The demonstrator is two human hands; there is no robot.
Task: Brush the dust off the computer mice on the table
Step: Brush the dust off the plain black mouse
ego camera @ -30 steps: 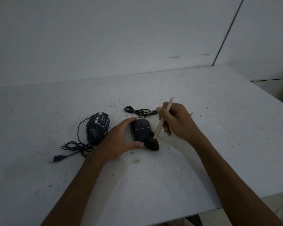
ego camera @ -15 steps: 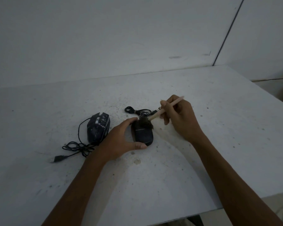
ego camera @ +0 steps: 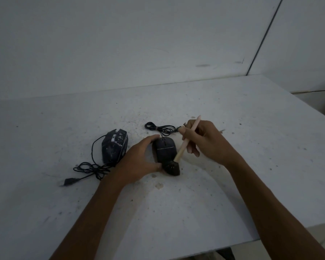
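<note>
A plain black mouse (ego camera: pixel 165 149) lies on the white table (ego camera: pixel 233 184) at its middle. My left hand (ego camera: pixel 139 162) grips it from the left, thumb at its near end and fingers at its far end. My right hand (ego camera: pixel 203 141) holds a brush (ego camera: pixel 184 147) by its pale wooden handle. The dark bristle head (ego camera: pixel 172 168) rests at the near right end of that mouse. A second, dust-speckled black gaming mouse (ego camera: pixel 114 146) sits untouched to the left.
The gaming mouse's cable (ego camera: pixel 91 168) coils toward the near left and ends in a USB plug (ego camera: pixel 69 181). The plain mouse's bundled cable (ego camera: pixel 160 127) lies just behind it. Dust specks lie scattered around the mice. A wall rises behind the table; its right edge drops off.
The brush head has swept from the far end of the plain mouse down to its near right end, and the handle has tilted more upright. My left hand stays on the mouse.
</note>
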